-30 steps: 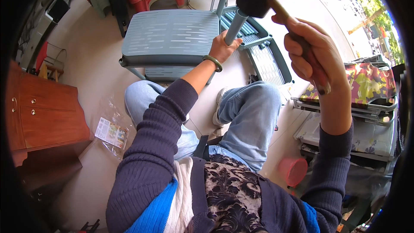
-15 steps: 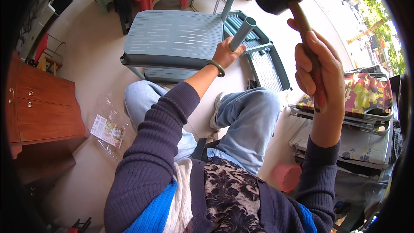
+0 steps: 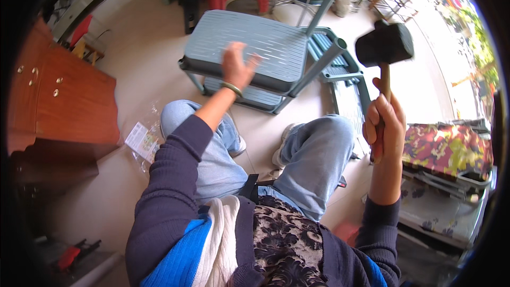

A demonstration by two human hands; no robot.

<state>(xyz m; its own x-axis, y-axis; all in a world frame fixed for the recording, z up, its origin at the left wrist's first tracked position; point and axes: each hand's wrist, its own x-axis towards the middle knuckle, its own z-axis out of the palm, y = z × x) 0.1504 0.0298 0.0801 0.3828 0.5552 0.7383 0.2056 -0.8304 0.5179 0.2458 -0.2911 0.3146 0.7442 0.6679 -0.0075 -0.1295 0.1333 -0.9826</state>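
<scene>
- Head view: a mallet [image 3: 383, 48] is held raised at the right, its wooden handle gripped in the closed right hand [image 3: 383, 127].
- The left hand [image 3: 236, 66] is spread open, slightly blurred, over the near edge of the grey shelf [image 3: 249, 48]; contact cannot be told.
- A grey tube [image 3: 319, 66] is seen slanting at the shelf's right corner.
- A wooden cabinet [image 3: 64, 101] stands at the left on the floor [image 3: 143, 64].
</scene>
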